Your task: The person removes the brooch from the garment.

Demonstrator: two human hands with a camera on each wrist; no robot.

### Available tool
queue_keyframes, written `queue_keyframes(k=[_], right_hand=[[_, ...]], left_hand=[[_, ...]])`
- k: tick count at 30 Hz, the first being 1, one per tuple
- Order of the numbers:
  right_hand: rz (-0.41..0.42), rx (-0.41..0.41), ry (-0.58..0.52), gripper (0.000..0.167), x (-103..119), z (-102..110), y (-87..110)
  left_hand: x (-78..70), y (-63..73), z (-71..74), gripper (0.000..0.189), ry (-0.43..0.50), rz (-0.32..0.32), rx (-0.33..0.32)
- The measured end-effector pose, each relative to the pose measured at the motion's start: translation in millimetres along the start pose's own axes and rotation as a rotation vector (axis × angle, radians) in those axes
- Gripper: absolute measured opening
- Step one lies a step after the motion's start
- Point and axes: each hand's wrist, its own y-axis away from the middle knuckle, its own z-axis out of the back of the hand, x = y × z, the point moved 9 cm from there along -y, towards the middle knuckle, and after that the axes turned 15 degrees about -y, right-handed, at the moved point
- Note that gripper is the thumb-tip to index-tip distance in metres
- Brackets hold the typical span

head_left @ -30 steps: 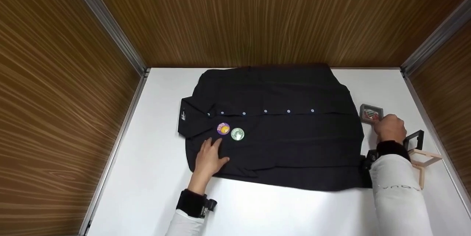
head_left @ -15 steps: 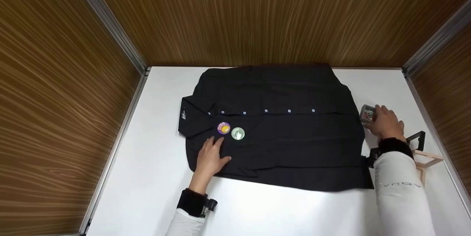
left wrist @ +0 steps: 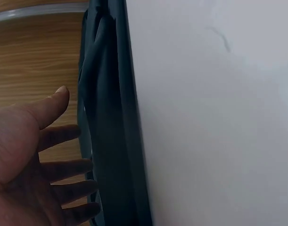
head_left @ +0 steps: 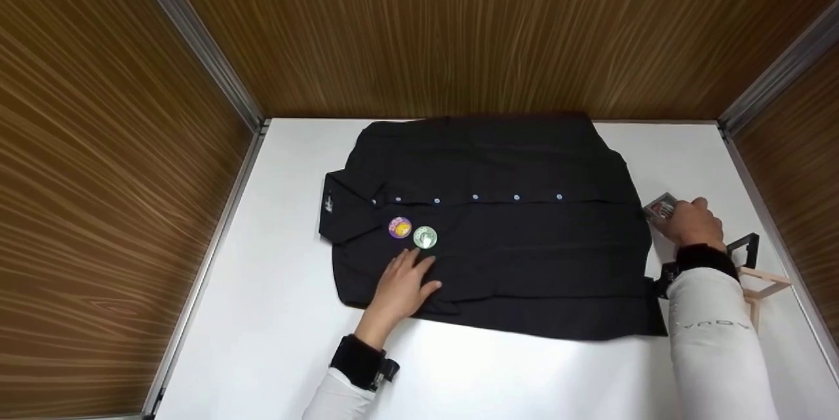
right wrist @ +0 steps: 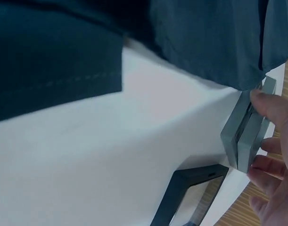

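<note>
A black button-up shirt [head_left: 511, 256] lies flat, its collar to the left. On its chest sit a purple-and-yellow round badge [head_left: 400, 227] and a pale green round badge [head_left: 425, 237]. My left hand [head_left: 401, 284] is over the shirt just below the green badge, fingers spread and holding nothing; contact with the cloth is hard to tell. At the shirt's right hem, my right hand [head_left: 696, 223] grips a small grey display frame [head_left: 661, 206] with a red-and-dark item inside. In the right wrist view the thumb [right wrist: 268, 104] presses the grey frame's edge [right wrist: 250, 134].
Behind the right wrist stands a black display frame [head_left: 751, 251]. Two light wooden frames [head_left: 763, 284] are beside it, partly hidden by the sleeve. Wood-grain walls [head_left: 432, 33] rise at the back and sides of the white table [head_left: 511, 381].
My left hand has moved right along the shirt, from below the purple badge to below the green one. My right hand has taken hold of the grey display frame and turned it.
</note>
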Motion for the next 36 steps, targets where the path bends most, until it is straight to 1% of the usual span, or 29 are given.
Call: queue_keyframes(k=[3, 6, 9, 12, 14, 16, 22, 29, 33, 36], right_hand=[[0.016, -0.03, 0.023, 0.066, -1, 1, -1.1], [0.045, -0.048, 0.041, 0.059, -2, 1, -3.2], [0.06, -0.039, 0.051, 0.053, -3, 0, -5.1], [0.045, -0.018, 0.043, 0.058, -6, -2, -6.4], [0.029, -0.01, 0.03, 0.062, -7, -3, -6.6], [0.024, -0.005, 0.019, 0.062, -8, -3, -6.8], [0.038, -0.014, 0.026, 0.046, -5, -2, -5.8], [0.056, -0.027, 0.033, 0.042, -2, -3, -4.7], [0.073, -0.02, 0.041, 0.037, 0, -4, -4.4], [0.106, -0.025, 0.051, 0.033, 4, -3, -3.9]], left_hand=[[-8.1, -1.5, -1.1, 0.052, -0.026, -0.026, 0.001], [-14.2, -3.3, -2.1, 0.052, -0.04, -0.044, 0.006], [-18.5, -5.1, -4.0, 0.052, -0.049, -0.059, 0.015], [-21.0, -6.0, -5.5, 0.052, -0.051, -0.066, 0.022], [-21.3, -6.3, -6.3, 0.052, -0.051, -0.065, 0.022], [-20.7, -6.3, -7.1, 0.053, -0.051, -0.061, 0.024], [-18.5, -5.9, -8.9, 0.053, -0.046, -0.052, 0.03], [-18.1, -5.4, -8.6, 0.053, -0.04, -0.05, 0.026], [-17.2, -5.4, -9.4, 0.053, -0.05, -0.05, 0.023], [-16.9, -4.9, -9.8, 0.053, -0.06, -0.054, 0.017]])
